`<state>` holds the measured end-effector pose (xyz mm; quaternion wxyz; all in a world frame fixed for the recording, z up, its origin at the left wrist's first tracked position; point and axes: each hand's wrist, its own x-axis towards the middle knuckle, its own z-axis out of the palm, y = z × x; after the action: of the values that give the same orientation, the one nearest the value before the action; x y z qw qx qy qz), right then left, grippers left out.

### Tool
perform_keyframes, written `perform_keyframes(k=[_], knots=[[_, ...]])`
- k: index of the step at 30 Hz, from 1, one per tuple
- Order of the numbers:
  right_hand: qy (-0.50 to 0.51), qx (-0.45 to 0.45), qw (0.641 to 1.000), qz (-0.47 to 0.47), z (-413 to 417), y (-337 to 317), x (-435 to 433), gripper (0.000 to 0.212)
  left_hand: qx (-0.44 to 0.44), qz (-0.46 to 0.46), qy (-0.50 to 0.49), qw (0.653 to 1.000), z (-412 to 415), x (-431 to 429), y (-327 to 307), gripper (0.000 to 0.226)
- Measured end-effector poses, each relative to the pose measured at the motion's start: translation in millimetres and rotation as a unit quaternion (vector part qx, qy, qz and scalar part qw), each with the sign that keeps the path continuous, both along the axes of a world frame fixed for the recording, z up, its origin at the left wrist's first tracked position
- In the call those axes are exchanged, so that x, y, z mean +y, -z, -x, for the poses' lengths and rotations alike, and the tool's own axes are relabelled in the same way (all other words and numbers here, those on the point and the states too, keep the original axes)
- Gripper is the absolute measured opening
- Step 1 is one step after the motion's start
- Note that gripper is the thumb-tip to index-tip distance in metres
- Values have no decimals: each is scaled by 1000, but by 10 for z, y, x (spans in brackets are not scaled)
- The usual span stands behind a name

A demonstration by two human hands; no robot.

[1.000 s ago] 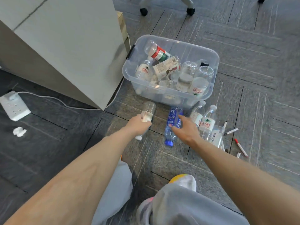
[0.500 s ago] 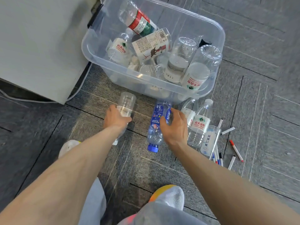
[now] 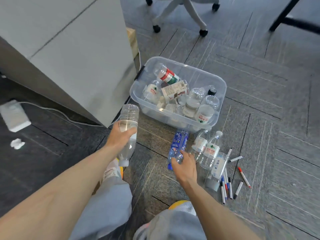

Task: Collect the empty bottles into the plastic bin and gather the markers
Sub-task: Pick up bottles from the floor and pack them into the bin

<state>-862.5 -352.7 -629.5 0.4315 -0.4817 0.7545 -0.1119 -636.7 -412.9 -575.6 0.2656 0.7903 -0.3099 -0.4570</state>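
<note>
A clear plastic bin [image 3: 222, 87] sits on the carpet with several empty bottles inside. My left hand [image 3: 121, 135] grips a clear bottle [image 3: 129, 115], lifted off the floor left of the bin, cap end down. My right hand [image 3: 184, 164] curls round the lower end of a blue-labelled bottle [image 3: 180, 140] lying in front of the bin. Two clear bottles with red and green labels [image 3: 207, 148] lie just right of it, with a third bottle [image 3: 218, 166] beside them. Several markers [image 3: 228, 183] are scattered on the floor at the right.
A grey cabinet [image 3: 69, 49] stands left of the bin. A white power strip [image 3: 14, 115] with a cable lies far left. An office chair base [image 3: 181, 13] is behind the bin. My knees and shoes are at the bottom.
My left hand has raised the clear bottle off the floor. My right hand has slid toward the cap end of the blue bottle. The camera has tilted up and back.
</note>
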Motion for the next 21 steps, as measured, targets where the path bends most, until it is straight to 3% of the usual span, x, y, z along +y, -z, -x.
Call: perform_keyframes(k=[8, 11, 16, 21], knots=[[9, -23, 1000, 12, -69, -237, 256, 49, -20, 120, -33, 992, 76, 325, -734, 49], [27, -15, 999, 8, -33, 120, 133, 44, -32, 141, -29, 989, 128, 338, -707, 65], [28, 11, 1000, -1, -107, 595, -186, 45, 19, 149, -12, 989, 109, 232, -356, 54], [27, 43, 998, -36, -318, 1036, -456, 97, 10, 119, -15, 993, -14, 6, 22, 55]])
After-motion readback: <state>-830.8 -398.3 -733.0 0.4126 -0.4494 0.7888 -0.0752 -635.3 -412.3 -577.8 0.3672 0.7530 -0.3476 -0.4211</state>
